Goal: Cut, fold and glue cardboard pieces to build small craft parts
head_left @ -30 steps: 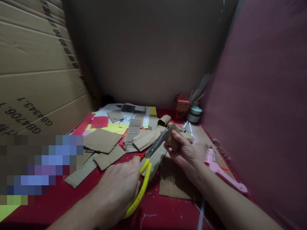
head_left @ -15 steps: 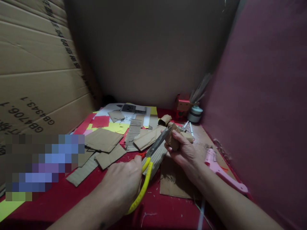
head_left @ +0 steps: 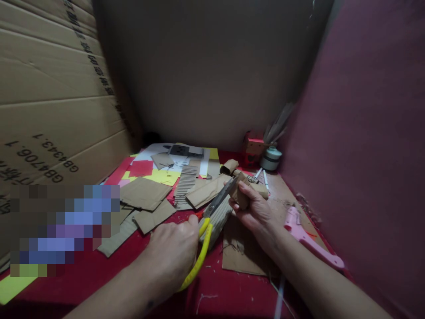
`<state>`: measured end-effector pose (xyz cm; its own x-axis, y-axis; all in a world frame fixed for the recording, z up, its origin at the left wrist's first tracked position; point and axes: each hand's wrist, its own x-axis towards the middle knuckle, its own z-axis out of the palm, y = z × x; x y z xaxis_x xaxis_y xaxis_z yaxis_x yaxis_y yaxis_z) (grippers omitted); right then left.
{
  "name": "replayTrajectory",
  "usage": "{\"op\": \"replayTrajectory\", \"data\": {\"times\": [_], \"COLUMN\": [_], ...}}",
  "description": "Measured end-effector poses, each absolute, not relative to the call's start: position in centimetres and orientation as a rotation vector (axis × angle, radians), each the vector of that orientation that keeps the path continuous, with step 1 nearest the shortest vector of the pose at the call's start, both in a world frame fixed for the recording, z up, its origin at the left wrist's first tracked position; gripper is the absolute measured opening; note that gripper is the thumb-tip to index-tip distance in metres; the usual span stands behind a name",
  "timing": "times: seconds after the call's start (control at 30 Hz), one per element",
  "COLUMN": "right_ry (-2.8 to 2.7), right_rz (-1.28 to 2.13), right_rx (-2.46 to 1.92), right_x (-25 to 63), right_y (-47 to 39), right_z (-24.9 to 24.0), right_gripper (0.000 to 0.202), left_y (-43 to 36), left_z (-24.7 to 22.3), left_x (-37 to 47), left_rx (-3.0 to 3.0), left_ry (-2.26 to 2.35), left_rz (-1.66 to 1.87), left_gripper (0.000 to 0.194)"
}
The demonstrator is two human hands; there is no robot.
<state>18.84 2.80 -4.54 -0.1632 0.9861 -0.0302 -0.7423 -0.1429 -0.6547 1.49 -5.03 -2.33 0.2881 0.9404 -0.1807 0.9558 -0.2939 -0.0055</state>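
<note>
My left hand [head_left: 175, 248] is closed round the yellow handles of a pair of scissors [head_left: 217, 206]. The blades point up and to the right, their tips against a small piece of brown cardboard [head_left: 239, 194]. That piece is pinched in my right hand [head_left: 254, 208], between thumb and fingers. Below the blades lies a ridged strip of corrugated cardboard [head_left: 217, 221]. A flat square of cardboard [head_left: 244, 254] rests on the red table under my right wrist. My left palm hides part of the handles.
Loose cardboard pieces [head_left: 146, 193] and coloured paper [head_left: 141, 168] lie at left and back. A pink glue gun [head_left: 308, 246] is at right. A red box [head_left: 254, 144] and a pale green jar [head_left: 271, 157] stand behind. A printed carton [head_left: 49, 102] walls the left; a pink panel [head_left: 365, 133] the right.
The scissor handles have come slightly closer together. The view has shifted a little; both hands keep their hold, and the cardboard piece stays at the blade tips.
</note>
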Motion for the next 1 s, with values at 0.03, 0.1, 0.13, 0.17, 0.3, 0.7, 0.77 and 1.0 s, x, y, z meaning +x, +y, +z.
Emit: {"op": "replayTrajectory", "data": {"times": [0.03,0.1,0.13,0.17,0.3,0.7,0.77,1.0], "right_ry": [-0.588,-0.577,-0.579,-0.584,-0.595,-0.665,-0.673,-0.635], "right_rz": [1.657,1.653,1.653,1.653,1.652,1.644,1.644,1.645], "right_rx": [-0.556,-0.572,-0.575,-0.578,-0.602,-0.573,-0.576,-0.616], "right_x": [18.84,18.83,18.84,18.85,18.93,18.58,18.62,18.61], "right_y": [2.8,2.78,2.78,2.79,2.9,2.47,2.51,2.51], "right_z": [-4.54,-4.53,-4.52,-4.52,-4.52,-4.54,-4.59,-4.53], "right_gripper": [0.017,0.016,0.015,0.015,0.014,0.018,0.019,0.02], "left_y": [-5.05,-5.11,-5.13,-5.13,-5.0,-4.98,-4.99,-4.93], "left_z": [-2.22,-2.0,-1.91,-1.82,-1.5,-1.37,-1.35,-1.55], "left_x": [1.58,1.77,1.86,1.92,1.86,2.15,2.26,1.88], "left_rx": [2.425,2.409,2.401,2.395,2.383,2.395,2.462,2.638], "left_ry": [1.802,1.821,1.832,1.84,1.818,1.807,1.802,1.712], "left_rz": [-0.232,-0.227,-0.221,-0.208,-0.139,-0.191,-0.216,-0.216], "left_gripper": [0.024,0.021,0.02,0.019,0.019,0.023,0.022,0.02]}}
